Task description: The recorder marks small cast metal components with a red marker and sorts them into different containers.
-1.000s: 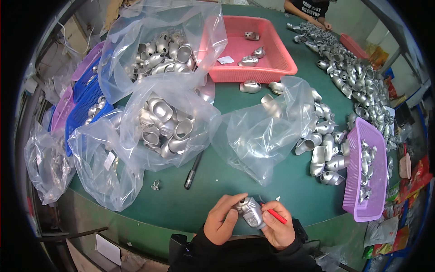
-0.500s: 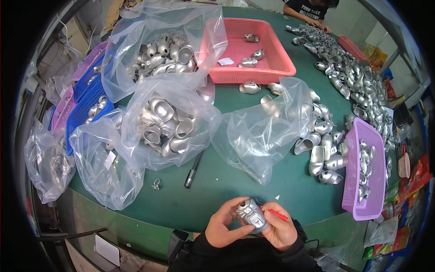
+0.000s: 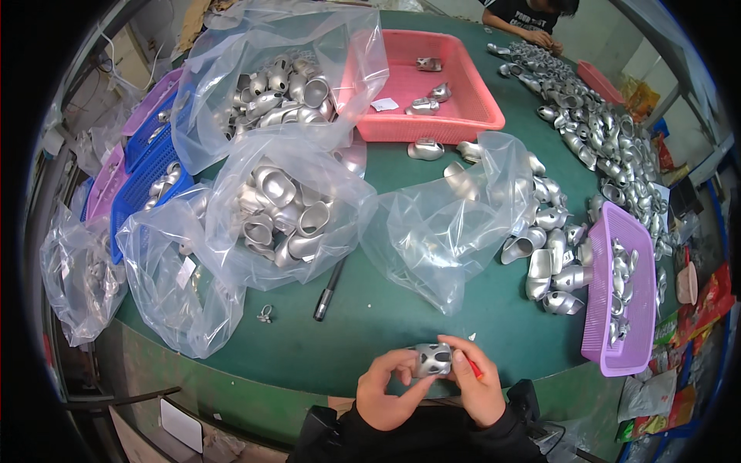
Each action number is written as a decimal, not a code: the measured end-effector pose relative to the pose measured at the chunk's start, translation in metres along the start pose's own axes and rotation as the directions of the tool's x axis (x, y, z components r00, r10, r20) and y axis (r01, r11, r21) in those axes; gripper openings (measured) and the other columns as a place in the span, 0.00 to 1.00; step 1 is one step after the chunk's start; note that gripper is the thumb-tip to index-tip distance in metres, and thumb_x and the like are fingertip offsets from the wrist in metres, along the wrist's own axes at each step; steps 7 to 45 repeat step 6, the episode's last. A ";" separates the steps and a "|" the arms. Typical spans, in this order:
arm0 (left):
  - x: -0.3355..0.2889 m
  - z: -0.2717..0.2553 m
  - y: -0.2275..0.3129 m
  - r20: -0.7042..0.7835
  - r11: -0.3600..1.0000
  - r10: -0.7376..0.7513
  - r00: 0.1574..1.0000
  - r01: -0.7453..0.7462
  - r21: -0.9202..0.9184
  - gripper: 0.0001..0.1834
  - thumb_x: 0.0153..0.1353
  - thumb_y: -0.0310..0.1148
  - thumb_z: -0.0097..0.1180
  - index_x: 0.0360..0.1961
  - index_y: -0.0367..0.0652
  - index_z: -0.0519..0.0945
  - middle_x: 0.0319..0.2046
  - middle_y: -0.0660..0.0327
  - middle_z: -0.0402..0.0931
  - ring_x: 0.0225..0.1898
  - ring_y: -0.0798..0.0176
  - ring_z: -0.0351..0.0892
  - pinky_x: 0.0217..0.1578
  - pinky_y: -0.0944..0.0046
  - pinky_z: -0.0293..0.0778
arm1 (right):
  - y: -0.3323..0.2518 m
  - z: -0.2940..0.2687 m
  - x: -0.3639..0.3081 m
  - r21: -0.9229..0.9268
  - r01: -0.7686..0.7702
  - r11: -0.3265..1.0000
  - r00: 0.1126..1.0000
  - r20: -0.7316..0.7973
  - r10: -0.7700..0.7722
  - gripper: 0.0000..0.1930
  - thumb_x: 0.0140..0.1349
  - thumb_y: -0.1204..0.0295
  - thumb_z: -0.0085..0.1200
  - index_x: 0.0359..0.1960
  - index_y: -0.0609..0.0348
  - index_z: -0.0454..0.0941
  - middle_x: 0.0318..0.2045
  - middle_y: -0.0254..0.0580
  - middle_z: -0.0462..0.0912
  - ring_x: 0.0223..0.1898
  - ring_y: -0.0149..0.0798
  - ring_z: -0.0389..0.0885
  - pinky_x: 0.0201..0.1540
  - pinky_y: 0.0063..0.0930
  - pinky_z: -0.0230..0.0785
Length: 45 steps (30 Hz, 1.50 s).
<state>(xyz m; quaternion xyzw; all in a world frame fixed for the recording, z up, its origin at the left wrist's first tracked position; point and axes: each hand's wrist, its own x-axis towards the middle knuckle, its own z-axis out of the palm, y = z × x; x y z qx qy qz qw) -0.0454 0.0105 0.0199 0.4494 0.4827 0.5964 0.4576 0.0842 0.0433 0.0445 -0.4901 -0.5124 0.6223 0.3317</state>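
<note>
A silver hollow metal part [image 3: 432, 359] with dark openings sits between my hands at the near edge of the table. My left hand [image 3: 387, 392] is closed around its left side, thumb below and fingers above. My right hand [image 3: 478, 387] pinches the opposite side and also holds a slim red pen-like tool [image 3: 475, 368], most of it hidden by the fingers. Ahead on the green table [image 3: 370, 324] lie a black marker-like stick [image 3: 325, 302] and a small silver metal piece [image 3: 265, 313].
See-through bags [image 3: 289, 174] of silver parts stand at left, beside blue baskets [image 3: 151, 193]. A crumpled bag [image 3: 436, 258] lies mid-table. Beyond is a pink basket [image 3: 428, 127]; at right, a purple basket [image 3: 598, 309] and heaped silver parts [image 3: 575, 127]. Another person [image 3: 529, 23] sits at the far right.
The silver part has been turned in my hands, so a side with dark openings now shows instead of its raised oval face. My right fingers now cover more of the red tool.
</note>
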 end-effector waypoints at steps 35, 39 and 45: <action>0.012 0.002 0.013 0.207 0.903 0.253 0.945 -0.307 0.301 0.20 0.38 0.18 0.56 0.36 0.40 0.68 0.22 0.62 0.70 0.21 0.67 0.68 0.25 0.74 0.65 | 0.006 -0.011 0.007 0.614 -0.295 0.732 0.951 0.261 0.164 0.20 0.60 0.66 0.30 0.50 0.68 0.53 0.46 0.54 0.62 0.44 0.44 0.67 0.44 0.33 0.63; 0.012 0.002 0.013 0.207 0.903 0.253 0.945 -0.307 0.301 0.20 0.38 0.18 0.56 0.36 0.40 0.68 0.22 0.62 0.70 0.21 0.67 0.68 0.25 0.74 0.65 | 0.006 -0.011 0.007 0.614 -0.295 0.732 0.951 0.261 0.164 0.20 0.60 0.66 0.30 0.50 0.68 0.53 0.46 0.54 0.62 0.44 0.44 0.67 0.44 0.33 0.63; 0.012 0.002 0.013 0.207 0.903 0.253 0.945 -0.307 0.301 0.20 0.38 0.18 0.56 0.36 0.40 0.68 0.22 0.62 0.70 0.21 0.67 0.68 0.25 0.74 0.65 | 0.006 -0.011 0.007 0.614 -0.295 0.732 0.951 0.261 0.164 0.20 0.60 0.66 0.30 0.50 0.68 0.53 0.46 0.54 0.62 0.44 0.44 0.67 0.44 0.33 0.63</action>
